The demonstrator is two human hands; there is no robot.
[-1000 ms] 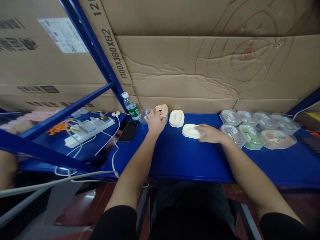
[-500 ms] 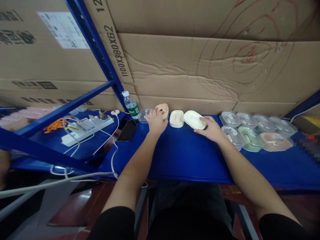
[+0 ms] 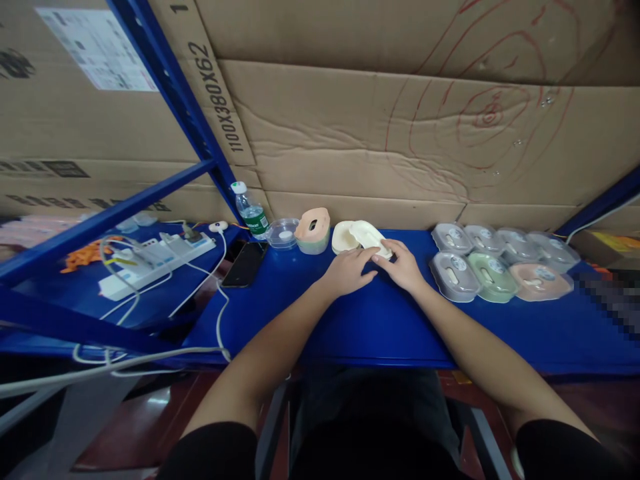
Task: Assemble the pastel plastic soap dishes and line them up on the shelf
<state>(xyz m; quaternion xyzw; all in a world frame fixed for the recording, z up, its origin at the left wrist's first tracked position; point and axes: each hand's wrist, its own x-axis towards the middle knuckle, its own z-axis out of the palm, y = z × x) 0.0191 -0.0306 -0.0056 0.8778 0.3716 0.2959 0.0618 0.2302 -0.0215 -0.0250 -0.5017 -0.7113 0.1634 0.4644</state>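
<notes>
Right of the peach-topped container [image 3: 313,230], a cream shallow tray [image 3: 369,235] sits tilted, overlapping a cream container [image 3: 344,238]. Right hand [image 3: 401,268] has the tray's near right edge pinched between thumb and fingers. Left hand [image 3: 349,270] is at the near side of both cream pieces, index finger stretched to the tray edge, thumb spread away; can't tell if its other fingers grip anything.

Writing: "1100X380X62" on the cardboard [image 3: 345,133] behind, up-left of the peach-topped container. White paper label [image 3: 97,48] farther up-left, print too small. Green label on the water bottle [image 3: 253,217], left of the peach-topped container, only partly legible. Round stickers on the clear-covered containers [image 3: 495,277], well to its right, unreadable. Dark characters at far left blurred, cut off by frame and blue frame bar [image 3: 165,188].

Hidden: cream container's near edge, behind the left fingers. Pixelated patch at far right.

Versus earlier: left hand has left the peach-topped container, now fully visible; tray moved closer to it, from beside the cream container to over it.
</notes>
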